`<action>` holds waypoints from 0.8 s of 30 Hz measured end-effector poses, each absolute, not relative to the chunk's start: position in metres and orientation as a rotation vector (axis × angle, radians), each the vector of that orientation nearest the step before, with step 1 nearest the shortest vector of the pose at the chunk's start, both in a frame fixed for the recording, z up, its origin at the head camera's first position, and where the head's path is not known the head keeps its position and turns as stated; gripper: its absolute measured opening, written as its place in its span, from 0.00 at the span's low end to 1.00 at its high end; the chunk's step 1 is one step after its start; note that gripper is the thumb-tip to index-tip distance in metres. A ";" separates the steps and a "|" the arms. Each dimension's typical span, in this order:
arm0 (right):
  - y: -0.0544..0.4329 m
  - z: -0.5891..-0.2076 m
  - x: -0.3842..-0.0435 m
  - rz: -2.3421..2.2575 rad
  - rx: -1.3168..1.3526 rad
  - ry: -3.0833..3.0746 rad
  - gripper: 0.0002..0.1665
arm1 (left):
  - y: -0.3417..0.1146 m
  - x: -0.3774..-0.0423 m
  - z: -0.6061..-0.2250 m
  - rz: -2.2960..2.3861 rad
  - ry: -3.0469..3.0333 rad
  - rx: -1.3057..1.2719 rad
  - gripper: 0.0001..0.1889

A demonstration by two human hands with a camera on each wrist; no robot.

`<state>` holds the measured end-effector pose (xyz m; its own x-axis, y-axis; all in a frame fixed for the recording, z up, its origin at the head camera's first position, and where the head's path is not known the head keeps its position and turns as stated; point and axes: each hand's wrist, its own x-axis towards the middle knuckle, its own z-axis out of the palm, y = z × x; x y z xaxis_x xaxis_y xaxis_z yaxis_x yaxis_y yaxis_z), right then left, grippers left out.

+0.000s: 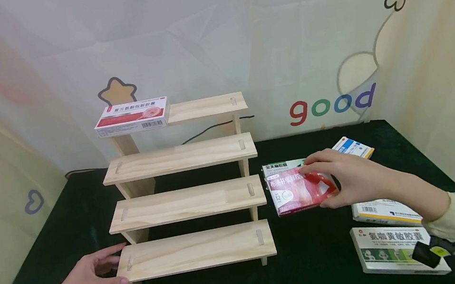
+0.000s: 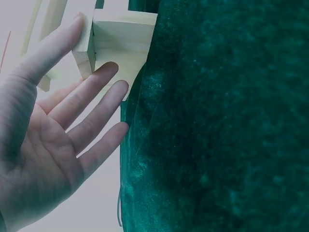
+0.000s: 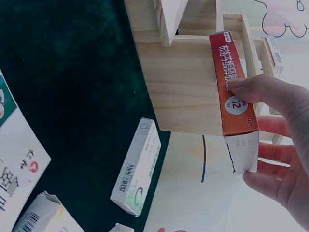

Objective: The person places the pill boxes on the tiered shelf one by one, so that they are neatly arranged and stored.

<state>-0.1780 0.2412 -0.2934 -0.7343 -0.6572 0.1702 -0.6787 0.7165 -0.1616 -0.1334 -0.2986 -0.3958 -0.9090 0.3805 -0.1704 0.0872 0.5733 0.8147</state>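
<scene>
My right hand [image 1: 350, 176] pinches a red-and-pink medicine box [image 1: 299, 192] marked 12, the thumb on one face and fingers round the other side. In the right wrist view the box [image 3: 231, 87] shows its narrow red side and a white end. It overlaps a green-and-white box [image 1: 282, 166] behind it. My left hand [image 1: 94, 277] is at the left end of the lowest board of a four-step wooden shelf [image 1: 198, 251]. Its thumb and index finger take the board's end between them; in the left wrist view the other fingers [image 2: 99, 118] extend loosely past it.
A white-and-red medicine box [image 1: 131, 117] lies on the top step's left side. Right of the shelf, on the dark green cloth [image 1: 311, 255], lie a blue-and-white box [image 1: 353, 147], a yellow-edged box [image 1: 385, 212] and a large white-and-green box [image 1: 392, 247]. A patterned curtain [image 1: 214, 43] hangs behind.
</scene>
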 end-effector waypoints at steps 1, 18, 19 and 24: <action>0.241 -0.292 -0.179 0.320 1.100 -2.814 0.42 | -0.299 -0.133 -0.396 1.257 2.482 0.381 0.38; 0.235 -0.265 -0.187 0.237 1.125 -2.730 0.42 | -0.300 -0.134 -0.396 1.263 2.470 0.411 0.37; 0.235 -0.263 -0.188 0.231 1.130 -2.724 0.42 | -0.300 -0.134 -0.396 1.262 2.471 0.410 0.37; 0.231 -0.254 -0.192 0.218 1.147 -2.708 0.42 | -0.298 -0.134 -0.395 1.257 2.478 0.396 0.37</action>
